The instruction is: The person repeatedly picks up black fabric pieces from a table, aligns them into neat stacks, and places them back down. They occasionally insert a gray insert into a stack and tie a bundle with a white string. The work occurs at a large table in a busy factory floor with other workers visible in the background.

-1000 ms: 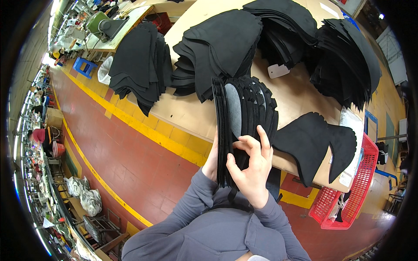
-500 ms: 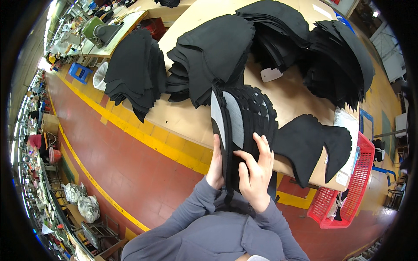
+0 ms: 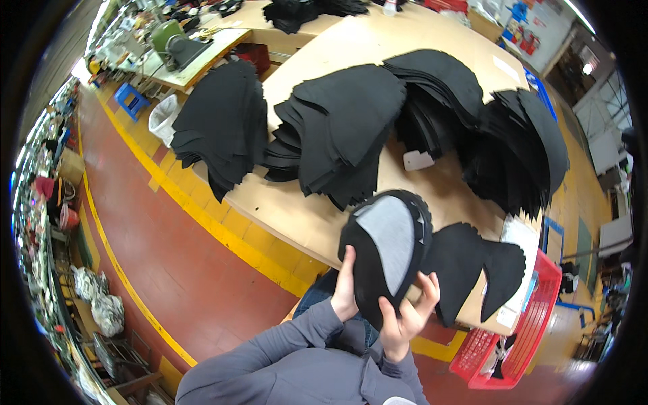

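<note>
Stack of curved black fabric pieces (image 3: 360, 260) now turns face-up at the flat beige table's (image 3: 266, 210) near edge, exposing its light-grey pointed patch (image 3: 395, 233), earlier seen narrowly. Left hand (image 3: 345, 289) clamps one side; right hand's (image 3: 405, 322) fingers stand apart, touching the other.

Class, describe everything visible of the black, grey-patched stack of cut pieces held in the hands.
The stack of black, curved, fabric-like pieces is tilted, its broad face toward the camera, overlapping the tan tabletop's near edge in view. A pale-grey, smooth-looking patch tapers to a point downward on that face. Layered, notched edges show at upper right. The left hand grips its left side; the right hand touches its lower right.
</note>
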